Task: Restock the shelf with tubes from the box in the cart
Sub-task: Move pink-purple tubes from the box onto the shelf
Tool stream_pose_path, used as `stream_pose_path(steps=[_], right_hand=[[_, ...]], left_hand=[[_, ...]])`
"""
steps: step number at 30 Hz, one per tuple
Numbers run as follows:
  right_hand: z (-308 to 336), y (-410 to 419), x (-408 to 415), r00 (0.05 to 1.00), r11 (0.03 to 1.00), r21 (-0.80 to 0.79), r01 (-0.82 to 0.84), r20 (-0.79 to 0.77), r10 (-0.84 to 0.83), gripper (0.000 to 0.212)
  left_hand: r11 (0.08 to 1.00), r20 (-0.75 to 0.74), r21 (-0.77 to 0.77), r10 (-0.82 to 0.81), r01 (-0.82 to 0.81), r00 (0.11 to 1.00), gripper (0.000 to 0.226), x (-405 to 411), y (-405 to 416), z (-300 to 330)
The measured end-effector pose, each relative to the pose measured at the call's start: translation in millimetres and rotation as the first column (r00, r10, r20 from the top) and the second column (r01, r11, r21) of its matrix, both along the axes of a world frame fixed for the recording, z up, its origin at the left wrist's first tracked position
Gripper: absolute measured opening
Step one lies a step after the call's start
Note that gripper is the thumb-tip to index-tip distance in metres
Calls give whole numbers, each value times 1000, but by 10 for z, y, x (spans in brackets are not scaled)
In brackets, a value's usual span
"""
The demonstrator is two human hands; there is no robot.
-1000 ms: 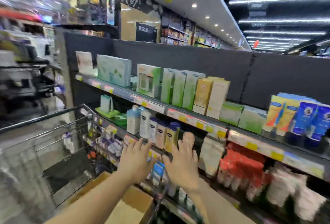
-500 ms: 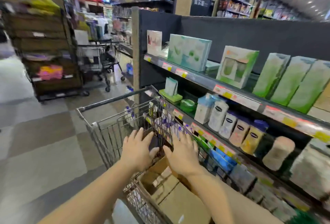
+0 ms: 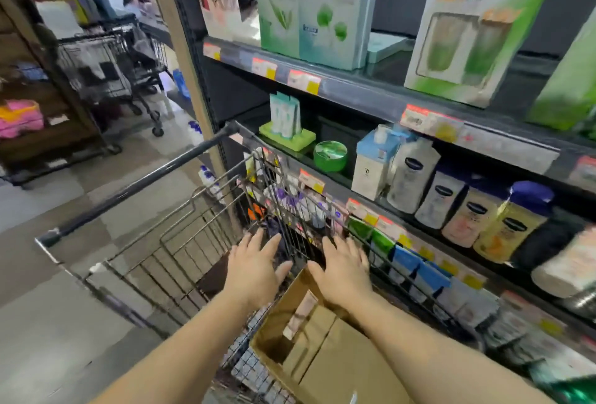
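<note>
Both hands, the left hand and right hand, have dropped from the shelf toward the cart, fingers spread, empty; the box with a tube lies just beneath them, ready for picking.

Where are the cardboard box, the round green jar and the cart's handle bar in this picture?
cardboard box (image 3: 348,361): head view, on its closed top flap.
round green jar (image 3: 330,156): head view, on the middle of its lid and side.
cart handle bar (image 3: 142,181): head view, midway along the dark bar.
</note>
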State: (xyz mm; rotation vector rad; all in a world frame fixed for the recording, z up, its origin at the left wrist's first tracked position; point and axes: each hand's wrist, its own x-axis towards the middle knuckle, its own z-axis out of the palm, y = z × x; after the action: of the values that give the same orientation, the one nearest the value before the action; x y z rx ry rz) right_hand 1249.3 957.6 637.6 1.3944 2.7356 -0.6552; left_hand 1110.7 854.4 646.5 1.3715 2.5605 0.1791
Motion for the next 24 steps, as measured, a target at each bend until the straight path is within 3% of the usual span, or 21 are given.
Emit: stream_pose_path(steps=[7,13,17,24], right_hand=[[-560,237,-295,988,983,-124,137,85,-127,66],[-1169,248,-410,933,905,-238,352,172,-317,63],[-1807,132,-467,869,820,-300,487,261,-421,60],[-2900,66,-669,840,745,-391,540,308,-447,65]], left_hand=[[989,34,-53,-139,140,990,67,-405,479,-644],[945,115,-6,-325,328,939,74,-730,665,-1392],[934,268,-30,-336,357,903,78,-783,560,-1980],[920,352,-79,-335,384,874,89,-1007,277,-3031]])
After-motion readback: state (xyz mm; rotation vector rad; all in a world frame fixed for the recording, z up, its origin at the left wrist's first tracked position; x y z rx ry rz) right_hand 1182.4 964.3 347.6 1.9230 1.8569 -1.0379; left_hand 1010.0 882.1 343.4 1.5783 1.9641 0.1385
